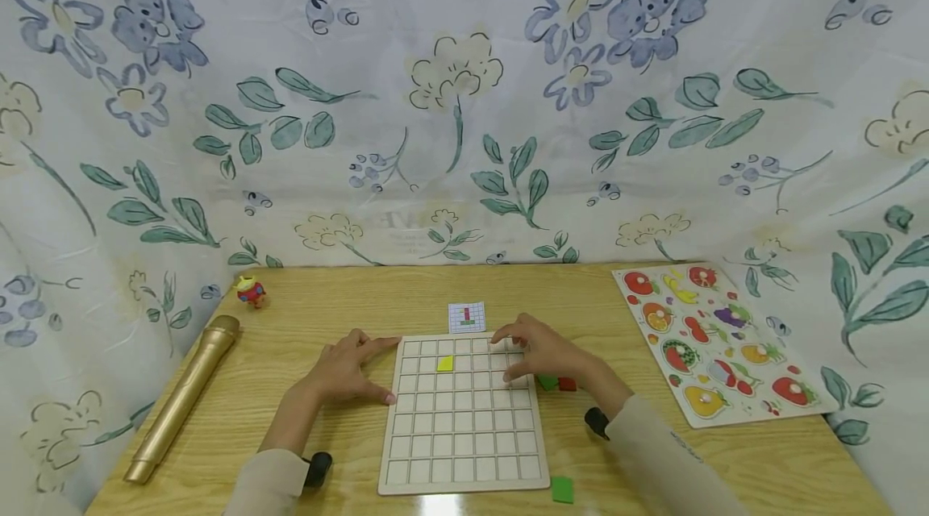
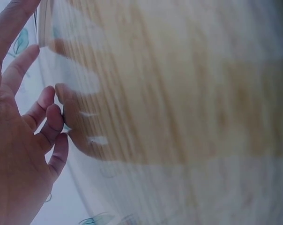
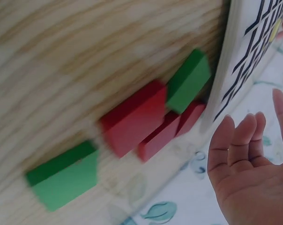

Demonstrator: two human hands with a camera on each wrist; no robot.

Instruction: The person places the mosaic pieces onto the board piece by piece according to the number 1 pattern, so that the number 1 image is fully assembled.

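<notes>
A pale grid board (image 1: 443, 423) lies on the wooden table, with one yellow tile (image 1: 445, 364) in a cell of its upper part. My left hand (image 1: 341, 371) is spread at the board's left edge, its thumb and index fingertip at the rim; in the left wrist view it holds nothing. Over the board's upper right reaches my right hand (image 1: 540, 351), fingers loosely bent, thumb apart from them, with no tile visible between. Red tiles (image 3: 134, 119) and green tiles (image 3: 188, 82) lie beside the board's right edge, partly hidden by that hand in the head view.
Behind the board is a small card (image 1: 467, 318) with a coloured grid pattern. A single green tile (image 1: 562, 489) lies near the front right corner. A fruit picture board (image 1: 707, 355) lies at right, a gold microphone (image 1: 185, 399) and a small toy figure (image 1: 250, 291) at left.
</notes>
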